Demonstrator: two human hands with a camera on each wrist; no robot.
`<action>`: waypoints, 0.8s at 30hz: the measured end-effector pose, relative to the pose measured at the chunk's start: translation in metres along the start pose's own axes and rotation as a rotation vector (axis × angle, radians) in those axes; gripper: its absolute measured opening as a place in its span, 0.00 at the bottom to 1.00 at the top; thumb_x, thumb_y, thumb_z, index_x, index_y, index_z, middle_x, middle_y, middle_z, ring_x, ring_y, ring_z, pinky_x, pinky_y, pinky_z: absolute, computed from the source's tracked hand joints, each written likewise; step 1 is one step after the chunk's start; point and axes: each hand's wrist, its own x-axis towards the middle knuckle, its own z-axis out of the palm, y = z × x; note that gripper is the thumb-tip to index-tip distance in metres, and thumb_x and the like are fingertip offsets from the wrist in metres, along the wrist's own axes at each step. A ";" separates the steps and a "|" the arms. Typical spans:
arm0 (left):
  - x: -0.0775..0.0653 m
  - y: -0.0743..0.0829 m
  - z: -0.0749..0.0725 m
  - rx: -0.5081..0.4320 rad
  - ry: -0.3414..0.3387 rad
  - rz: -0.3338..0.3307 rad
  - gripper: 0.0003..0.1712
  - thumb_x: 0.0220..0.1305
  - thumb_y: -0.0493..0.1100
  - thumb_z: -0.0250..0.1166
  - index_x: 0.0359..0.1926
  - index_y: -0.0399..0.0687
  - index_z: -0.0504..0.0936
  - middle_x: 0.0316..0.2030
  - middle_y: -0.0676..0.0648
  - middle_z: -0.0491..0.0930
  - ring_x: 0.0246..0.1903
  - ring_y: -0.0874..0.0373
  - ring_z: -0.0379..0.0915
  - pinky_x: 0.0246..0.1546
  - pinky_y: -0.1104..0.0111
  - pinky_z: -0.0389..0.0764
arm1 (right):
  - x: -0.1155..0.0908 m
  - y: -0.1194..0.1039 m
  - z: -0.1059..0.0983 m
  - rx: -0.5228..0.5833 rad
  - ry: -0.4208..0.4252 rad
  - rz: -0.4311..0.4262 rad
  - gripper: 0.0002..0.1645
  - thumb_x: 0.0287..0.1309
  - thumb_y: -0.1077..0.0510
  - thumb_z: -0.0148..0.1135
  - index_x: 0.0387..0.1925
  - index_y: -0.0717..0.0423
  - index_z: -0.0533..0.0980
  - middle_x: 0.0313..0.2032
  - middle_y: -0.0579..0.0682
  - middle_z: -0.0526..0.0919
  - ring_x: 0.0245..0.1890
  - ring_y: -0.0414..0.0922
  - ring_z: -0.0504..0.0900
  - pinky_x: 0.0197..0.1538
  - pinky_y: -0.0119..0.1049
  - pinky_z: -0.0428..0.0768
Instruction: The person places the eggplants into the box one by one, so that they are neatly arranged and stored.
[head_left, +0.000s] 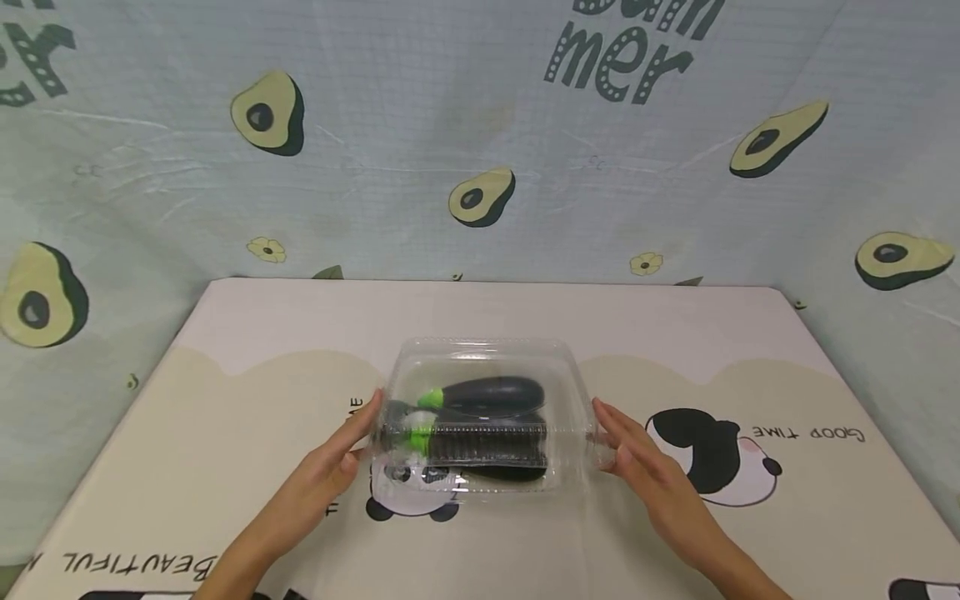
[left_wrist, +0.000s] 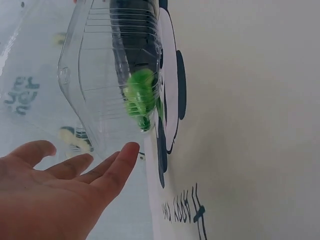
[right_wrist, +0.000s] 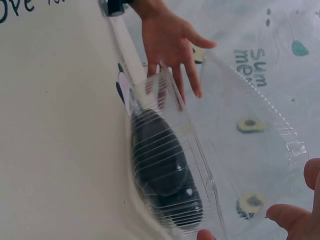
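Note:
A clear plastic clamshell box (head_left: 566, 400) sits on the table with dark eggplants (head_left: 495, 395) inside, their bright green caps pointing left. In the right wrist view, its clear lid (right_wrist: 240, 135) stands at an angle above the ribbed base (right_wrist: 175, 107). My left hand (head_left: 326, 475) is at the left end of the box, fingers fairly straight; the left wrist view shows the fingertips beside the plastic. At the right end, my right hand (head_left: 656, 479) has extended fingers close to the wall. Contact of either hand with the box is hard to tell.
The table (head_left: 247, 417) has a cream cover printed with pandas and lettering. Behind and beside it hangs a pale curtain (head_left: 375, 100) with avocado prints.

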 end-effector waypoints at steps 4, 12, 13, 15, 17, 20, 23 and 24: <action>-0.001 -0.002 0.001 -0.071 -0.040 -0.031 0.31 0.76 0.50 0.44 0.75 0.59 0.47 0.74 0.41 0.43 0.60 0.30 0.61 0.50 0.37 0.69 | -0.004 0.002 0.000 0.010 -0.029 0.021 0.30 0.72 0.68 0.39 0.72 0.51 0.57 0.70 0.52 0.58 0.59 0.45 0.73 0.52 0.37 0.78; -0.004 -0.009 0.004 -0.159 -0.070 -0.060 0.35 0.73 0.39 0.50 0.75 0.57 0.47 0.74 0.41 0.42 0.67 0.54 0.57 0.58 0.67 0.70 | -0.011 0.007 0.002 0.030 -0.064 0.097 0.32 0.72 0.65 0.42 0.73 0.46 0.54 0.68 0.57 0.63 0.53 0.45 0.78 0.50 0.35 0.78; -0.004 -0.009 0.004 -0.172 -0.073 -0.061 0.36 0.73 0.38 0.50 0.75 0.57 0.47 0.74 0.42 0.42 0.67 0.56 0.55 0.58 0.70 0.68 | -0.011 0.008 0.003 0.042 -0.069 0.100 0.32 0.72 0.65 0.42 0.74 0.46 0.54 0.66 0.59 0.65 0.54 0.44 0.77 0.50 0.35 0.79; -0.004 -0.010 0.006 -0.187 -0.076 -0.066 0.36 0.73 0.39 0.50 0.76 0.57 0.47 0.74 0.42 0.43 0.66 0.57 0.56 0.58 0.71 0.67 | -0.012 0.011 0.004 0.068 -0.077 0.102 0.33 0.72 0.66 0.42 0.74 0.47 0.53 0.63 0.61 0.68 0.54 0.44 0.77 0.48 0.37 0.80; -0.005 -0.011 0.007 -0.181 -0.071 -0.078 0.35 0.73 0.41 0.49 0.76 0.58 0.46 0.74 0.42 0.44 0.66 0.54 0.56 0.58 0.71 0.66 | -0.011 0.013 0.005 0.094 -0.085 0.105 0.33 0.71 0.66 0.42 0.74 0.48 0.53 0.60 0.63 0.71 0.53 0.43 0.78 0.47 0.38 0.80; -0.007 -0.012 0.008 -0.190 -0.067 -0.096 0.33 0.75 0.44 0.46 0.76 0.59 0.46 0.74 0.41 0.44 0.66 0.45 0.55 0.58 0.71 0.66 | -0.012 0.015 0.007 0.117 -0.086 0.122 0.32 0.72 0.66 0.42 0.74 0.48 0.53 0.55 0.65 0.74 0.49 0.44 0.80 0.46 0.40 0.81; -0.008 -0.011 0.009 -0.205 -0.064 -0.131 0.31 0.76 0.48 0.44 0.75 0.62 0.47 0.74 0.41 0.44 0.67 0.40 0.52 0.57 0.72 0.66 | -0.012 0.017 0.008 0.121 -0.086 0.131 0.32 0.72 0.66 0.42 0.74 0.50 0.53 0.50 0.64 0.76 0.44 0.46 0.81 0.44 0.40 0.81; -0.008 -0.011 0.009 -0.211 -0.063 -0.136 0.31 0.76 0.49 0.43 0.75 0.62 0.47 0.74 0.41 0.44 0.66 0.38 0.52 0.57 0.72 0.67 | -0.013 0.017 0.008 0.116 -0.084 0.131 0.32 0.72 0.66 0.42 0.74 0.50 0.53 0.48 0.63 0.77 0.42 0.47 0.82 0.44 0.39 0.82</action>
